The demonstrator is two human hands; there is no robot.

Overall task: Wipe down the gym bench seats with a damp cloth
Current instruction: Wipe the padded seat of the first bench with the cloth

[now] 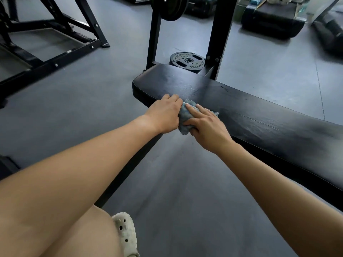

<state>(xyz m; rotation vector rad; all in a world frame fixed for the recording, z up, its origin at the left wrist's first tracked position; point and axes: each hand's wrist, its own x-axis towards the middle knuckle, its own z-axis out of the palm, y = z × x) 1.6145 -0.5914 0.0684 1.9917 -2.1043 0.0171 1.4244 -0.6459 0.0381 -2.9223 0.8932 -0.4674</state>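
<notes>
**Two hands, one cloth, at the near edge of the bench**

One blue-grey cloth (pixel 186 115) lies bunched on the near edge of the padded black surface (pixel 250 115), close to its rounded end at 10 o'clock; a ragged corner hangs over the edge. Two bare hands meet on it. The left hand (pixel 163 116), at 9 o'clock of the cloth, has its fingers curled over the cloth's left side, though the fingertips are hidden under the knuckles. The right hand (pixel 207 125), at 3 o'clock of the cloth, lays its forefinger straight along the top and its thumb across the near side, pinching the bunch between them; its outer fingers tuck under the edge, out of sight.

Two weight plates show. One lies flat on the grey floor (pixel 92 112) at 12 o'clock of the hands, partly hidden behind the end of the surface. The other plate (pixel 169 8) hangs higher up, cut off by the top border. Two black uprights (pixel 220 34) stand beside them.

At 10 o'clock one black machine frame (pixel 55 43) runs off the view. At 2 o'clock sit dark, blurred machines, hard to make out. At 6 o'clock one pale perforated shoe (pixel 126 232) peeks out beside a bare knee, both cut by the lower border. The surface's far end runs out of frame at 4 o'clock.
</notes>
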